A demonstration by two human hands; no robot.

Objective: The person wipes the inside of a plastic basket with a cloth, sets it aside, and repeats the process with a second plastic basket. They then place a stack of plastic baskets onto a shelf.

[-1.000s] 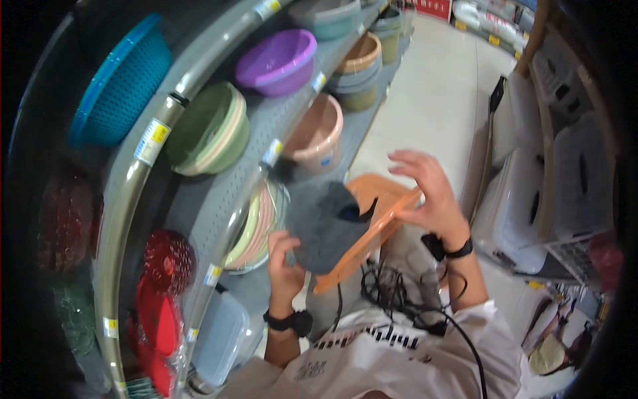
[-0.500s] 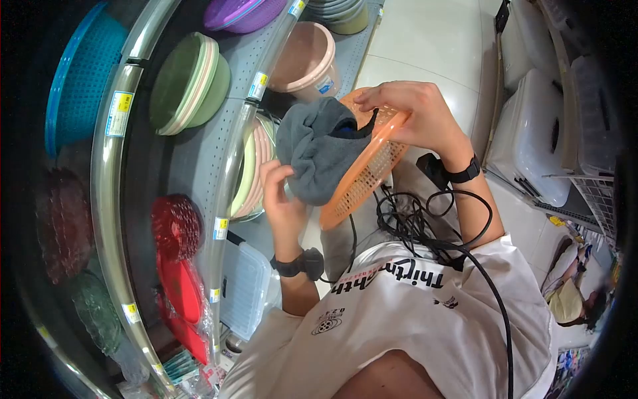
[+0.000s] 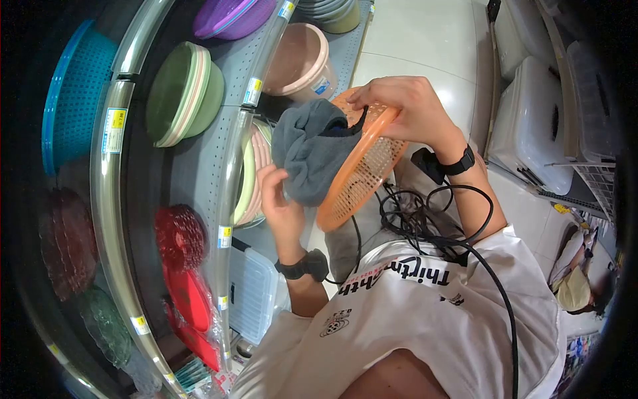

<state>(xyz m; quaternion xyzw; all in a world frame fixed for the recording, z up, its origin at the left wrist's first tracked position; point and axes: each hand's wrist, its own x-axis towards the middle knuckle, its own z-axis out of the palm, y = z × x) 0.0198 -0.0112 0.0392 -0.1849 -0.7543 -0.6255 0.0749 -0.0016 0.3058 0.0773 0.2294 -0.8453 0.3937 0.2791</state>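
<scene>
My right hand [image 3: 413, 110] grips the rim of an orange perforated plastic basket [image 3: 362, 179], tilted on its edge, with the fingers over its inner side. A soft grey fabric piece [image 3: 309, 159] rests against the inside of the basket; it has a dark opening and a black band near the rim. I cannot make out exactly what kind of item it is. My left hand [image 3: 280, 206] is closed at the fabric's lower left edge, fingertips pressed against it. The fabric hides part of the basket's inside.
Shelves on the left hold a blue basket [image 3: 76, 100], green basins [image 3: 186, 93], a pink bucket [image 3: 302, 63] and red wrapped items [image 3: 186, 292]. A clear plastic box [image 3: 256, 292] is below. Black cables [image 3: 425, 213] hang over my lap. Lidded storage boxes [image 3: 531, 126] stand at right.
The view has shifted slightly, so the shelves sit a little lower. Both hands keep about the same hold on the basket and fabric.
</scene>
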